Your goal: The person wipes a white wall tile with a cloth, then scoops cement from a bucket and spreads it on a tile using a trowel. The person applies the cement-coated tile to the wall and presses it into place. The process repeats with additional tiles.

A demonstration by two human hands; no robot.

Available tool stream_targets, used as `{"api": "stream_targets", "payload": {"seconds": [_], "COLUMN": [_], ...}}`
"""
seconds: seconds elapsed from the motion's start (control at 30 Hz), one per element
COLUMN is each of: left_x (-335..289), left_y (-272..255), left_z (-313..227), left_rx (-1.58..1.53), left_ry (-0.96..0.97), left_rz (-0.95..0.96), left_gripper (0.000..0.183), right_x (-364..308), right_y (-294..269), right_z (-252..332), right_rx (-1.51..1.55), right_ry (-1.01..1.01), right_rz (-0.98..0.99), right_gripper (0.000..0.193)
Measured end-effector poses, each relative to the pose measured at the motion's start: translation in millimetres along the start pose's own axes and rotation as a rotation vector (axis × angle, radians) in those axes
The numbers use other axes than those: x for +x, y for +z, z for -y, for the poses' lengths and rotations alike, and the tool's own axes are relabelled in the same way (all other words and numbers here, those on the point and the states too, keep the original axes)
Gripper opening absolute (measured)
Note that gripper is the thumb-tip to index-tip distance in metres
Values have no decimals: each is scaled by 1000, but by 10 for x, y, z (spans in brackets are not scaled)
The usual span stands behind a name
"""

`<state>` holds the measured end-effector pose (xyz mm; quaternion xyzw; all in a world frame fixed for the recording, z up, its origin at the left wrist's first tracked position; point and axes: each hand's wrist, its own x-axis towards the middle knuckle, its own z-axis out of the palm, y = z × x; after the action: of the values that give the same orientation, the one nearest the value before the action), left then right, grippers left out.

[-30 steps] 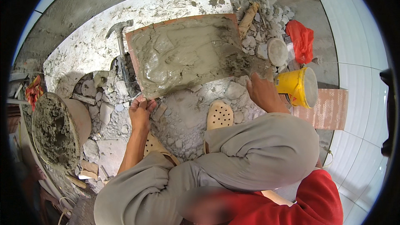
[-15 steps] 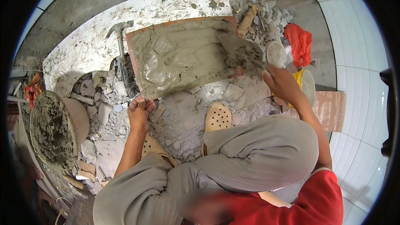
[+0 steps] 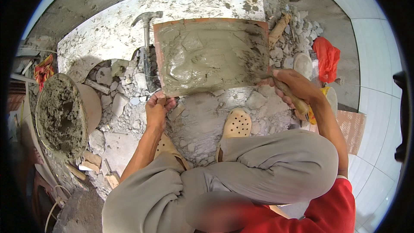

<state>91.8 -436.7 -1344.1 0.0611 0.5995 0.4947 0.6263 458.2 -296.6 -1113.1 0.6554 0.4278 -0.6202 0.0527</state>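
Gripping the trowel (image 3: 282,87), my right hand (image 3: 295,85) had its fingers wrapped round the handle. My left hand (image 3: 157,108) pinched the mortar-covered tile (image 3: 213,56) by its near edge.

The left hand (image 3: 156,108) grips the mortar-covered tile (image 3: 211,56) at its near edge. The right hand (image 3: 294,85) holds a trowel (image 3: 276,84) on the mortar.

Rubble (image 3: 129,99) crowds the ground left of the mortar-covered tile (image 3: 211,56), and a hammer (image 3: 146,39) lies against the tile's left edge, blocking that side. Above the tile, a flat pale slab (image 3: 129,21) leaves open passage. To the right, a wooden piece (image 3: 279,28), a red bag (image 3: 327,58) and a yellow container (image 3: 323,103) hem in the gap; the mortar bucket (image 3: 64,114) stands well off left
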Motion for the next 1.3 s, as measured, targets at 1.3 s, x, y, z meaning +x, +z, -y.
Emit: {"api": "stream_targets", "payload": {"seconds": [1.3], "left_x": [-44], "left_y": [3], "left_z": [-88], "left_rx": [-41], "left_ry": [-32], "left_rz": [10], "left_gripper": [23], "right_x": [545], "right_y": [696], "right_z": [-44], "right_rx": [-502], "right_ry": [-170], "right_rz": [223], "right_gripper": [46]}}
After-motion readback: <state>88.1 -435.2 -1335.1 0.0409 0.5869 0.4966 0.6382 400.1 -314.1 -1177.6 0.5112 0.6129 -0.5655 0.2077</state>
